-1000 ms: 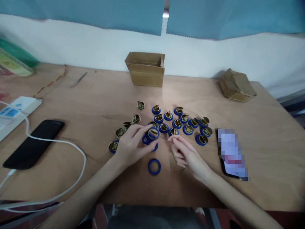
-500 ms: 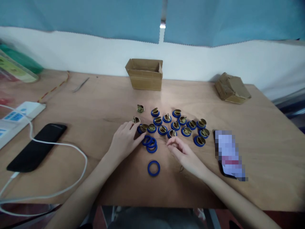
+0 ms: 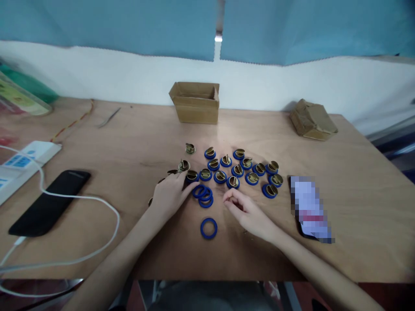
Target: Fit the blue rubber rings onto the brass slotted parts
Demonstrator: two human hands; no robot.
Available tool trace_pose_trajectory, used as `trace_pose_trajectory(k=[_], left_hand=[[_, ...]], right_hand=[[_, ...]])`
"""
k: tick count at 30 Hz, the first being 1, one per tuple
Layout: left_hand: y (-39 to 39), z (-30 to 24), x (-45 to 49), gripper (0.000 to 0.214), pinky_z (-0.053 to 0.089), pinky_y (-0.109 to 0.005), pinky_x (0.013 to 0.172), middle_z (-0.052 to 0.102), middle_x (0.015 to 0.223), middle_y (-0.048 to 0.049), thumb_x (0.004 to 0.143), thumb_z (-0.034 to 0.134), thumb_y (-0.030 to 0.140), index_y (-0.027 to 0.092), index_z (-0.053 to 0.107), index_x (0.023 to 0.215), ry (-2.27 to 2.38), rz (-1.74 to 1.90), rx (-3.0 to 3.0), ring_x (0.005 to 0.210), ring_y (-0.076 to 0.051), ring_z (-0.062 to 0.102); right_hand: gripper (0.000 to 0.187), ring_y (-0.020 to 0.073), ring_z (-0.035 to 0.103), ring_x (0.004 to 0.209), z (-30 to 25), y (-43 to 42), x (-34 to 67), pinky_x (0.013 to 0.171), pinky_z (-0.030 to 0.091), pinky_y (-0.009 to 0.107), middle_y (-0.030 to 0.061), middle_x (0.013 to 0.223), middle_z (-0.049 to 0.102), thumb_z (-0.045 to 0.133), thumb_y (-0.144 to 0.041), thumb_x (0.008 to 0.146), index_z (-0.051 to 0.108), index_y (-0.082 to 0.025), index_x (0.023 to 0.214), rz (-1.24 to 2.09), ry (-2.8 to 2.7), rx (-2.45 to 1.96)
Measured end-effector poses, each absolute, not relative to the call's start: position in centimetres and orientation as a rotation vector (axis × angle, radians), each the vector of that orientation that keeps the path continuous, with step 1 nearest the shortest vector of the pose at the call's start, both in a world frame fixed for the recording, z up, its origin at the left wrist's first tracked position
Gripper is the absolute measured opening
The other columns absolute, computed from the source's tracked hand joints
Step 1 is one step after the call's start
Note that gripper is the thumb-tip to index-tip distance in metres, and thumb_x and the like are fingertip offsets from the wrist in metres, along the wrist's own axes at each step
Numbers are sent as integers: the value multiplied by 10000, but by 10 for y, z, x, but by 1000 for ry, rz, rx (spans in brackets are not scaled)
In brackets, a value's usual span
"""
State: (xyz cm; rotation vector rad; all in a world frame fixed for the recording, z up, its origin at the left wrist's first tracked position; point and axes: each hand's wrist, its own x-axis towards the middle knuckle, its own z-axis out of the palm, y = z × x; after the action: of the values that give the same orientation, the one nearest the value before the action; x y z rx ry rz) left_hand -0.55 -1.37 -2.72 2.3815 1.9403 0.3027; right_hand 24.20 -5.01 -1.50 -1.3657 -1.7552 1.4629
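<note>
Left hand (image 3: 169, 193) is loosely spread beside a ringed brassy piece (image 3: 192, 176) on the table (image 3: 356, 194); right hand (image 3: 249, 212) curls, its hold unclear to me. Most pieces look ringed; loose blue rings (image 3: 202, 229) and ringless pieces (image 3: 190, 149) remain.

On the counter (image 3: 259, 259), rings (image 3: 205, 199) lie before fittings (image 3: 237, 171), with a carton (image 3: 196, 111) behind, a phone (image 3: 306, 196) right and, apparently, a power strip (image 3: 44, 150) left.
</note>
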Motion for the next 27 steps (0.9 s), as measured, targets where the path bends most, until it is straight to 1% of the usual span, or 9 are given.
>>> trace_pose_trajectory(k=[4, 9, 11, 15, 17, 19, 21, 24, 27], left_hand=[[-13, -41, -3, 398, 582, -392, 816, 751, 1027, -158, 996, 544, 357, 90, 594, 1287, 1849, 518, 2350, 950, -302, 729], [-13, -44, 0, 332, 561, -427, 957, 699, 1225, -197, 1011, 414, 205, 96, 525, 1305, 1627, 731, 2303, 1135, -290, 697], [-14, -40, 2, 341, 576, -392, 906, 721, 1157, -170, 1010, 383, 173, 111, 476, 1332, 1539, 742, 2232, 1054, -254, 728], [-19, -33, 8, 391, 568, -300, 718, 722, 889, -67, 1003, 414, 190, 108, 398, 1385, 1485, 716, 2117, 746, -189, 726], [-21, -31, 11, 376, 540, -274, 653, 700, 821, -26, 989, 464, 215, 129, 438, 1353, 1506, 733, 2124, 644, -169, 687], [-21, -29, 11, 310, 521, -262, 637, 697, 797, -11, 979, 495, 228, 162, 511, 1281, 1571, 780, 2171, 625, -163, 674], [-19, -25, 7, 231, 519, -264, 671, 710, 810, -19, 981, 497, 230, 185, 578, 1192, 1677, 846, 2230, 681, -172, 692], [-13, -14, -8, 190, 526, -309, 758, 724, 883, -53, 980, 492, 249, 196, 625, 1105, 1912, 879, 2306, 822, -221, 707], [-10, -2, -31, 233, 526, -360, 747, 712, 1009, -123, 940, 552, 352, 182, 633, 1079, 2161, 630, 2358, 941, -305, 693]], right_hand=[[110, 113, 367, 545, -15, -50, 242, 523, 252, 250, -73, 616, 419, 481, -269, 990, 535, -218, 909, 1460, -1769, -1348], [120, 117, 384, 558, -12, -53, 242, 538, 267, 253, -64, 629, 445, 481, -257, 998, 544, -220, 902, 1471, -1798, -1329], [116, 119, 389, 561, -12, -54, 242, 541, 268, 254, -63, 627, 452, 487, -247, 995, 549, -223, 900, 1466, -1820, -1327], [119, 121, 406, 565, -11, -54, 242, 543, 280, 252, -60, 626, 458, 492, -244, 994, 557, -222, 897, 1452, -1850, -1331], [110, 118, 423, 571, -10, -54, 242, 547, 295, 250, -57, 639, 473, 497, -241, 991, 563, -219, 904, 1442, -1864, -1322], [74, 114, 436, 574, -8, -55, 241, 550, 310, 246, -58, 653, 480, 526, -247, 981, 573, -218, 932, 1445, -1897, -1299], [48, 106, 439, 571, -6, -58, 241, 552, 325, 240, -66, 665, 472, 584, -267, 957, 577, -220, 965, 1467, -1959, -1249], [121, 96, 447, 571, -5, -64, 238, 558, 344, 232, -74, 691, 471, 650, -280, 914, 567, -227, 984, 1465, -2112, -1143], [169, 118, 521, 653, -6, -70, 234, 608, 389, 248, -42, 802, 551, 673, -253, 878, 571, -226, 1010, 1297, -2309, -1084]])
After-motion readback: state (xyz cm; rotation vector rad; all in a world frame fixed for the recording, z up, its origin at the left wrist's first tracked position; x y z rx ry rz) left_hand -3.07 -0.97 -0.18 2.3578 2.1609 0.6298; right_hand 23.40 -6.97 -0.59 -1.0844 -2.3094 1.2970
